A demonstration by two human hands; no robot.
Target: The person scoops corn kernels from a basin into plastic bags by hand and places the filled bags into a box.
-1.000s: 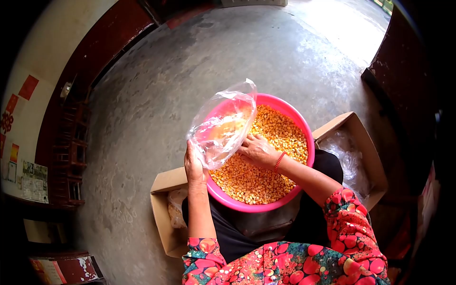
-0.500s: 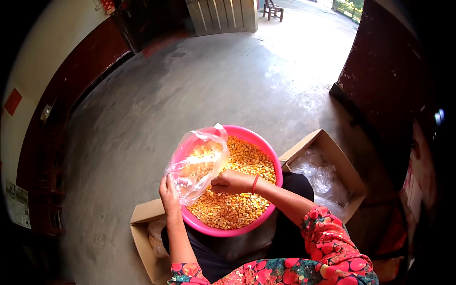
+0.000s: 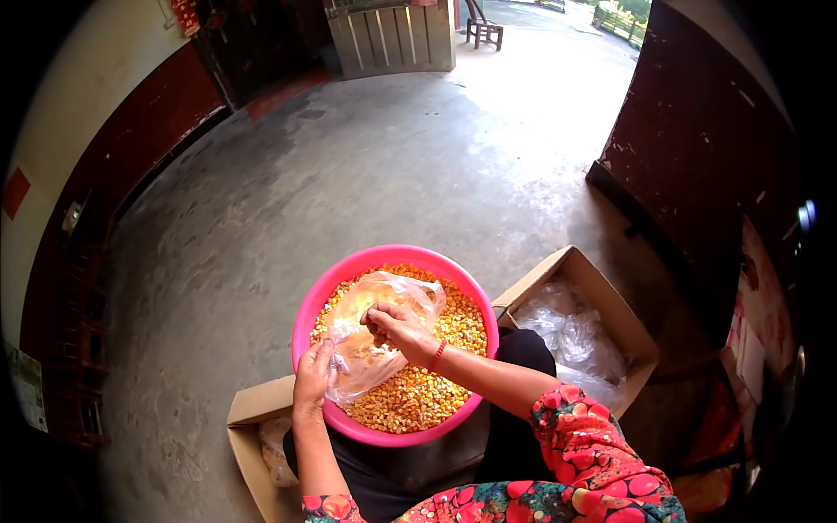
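Clear plastic bag (image 3: 377, 336) sits over corn kernels (image 3: 418, 392) in pink basin (image 3: 394, 258) on lap: thin, limp, slippery, prob. tears easily, so left hand (image 3: 312, 381) pinches its rim w/ fingers closed while right hand (image 3: 398, 329), cupped shut on kernels, hovers at mouth.

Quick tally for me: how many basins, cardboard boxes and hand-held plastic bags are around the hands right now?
Pink basin of corn kernels: 1
Cardboard boxes, one on the left and one on the right: 2
Clear plastic bag held by the left hand, with the right hand at its mouth: 1
Total: 4
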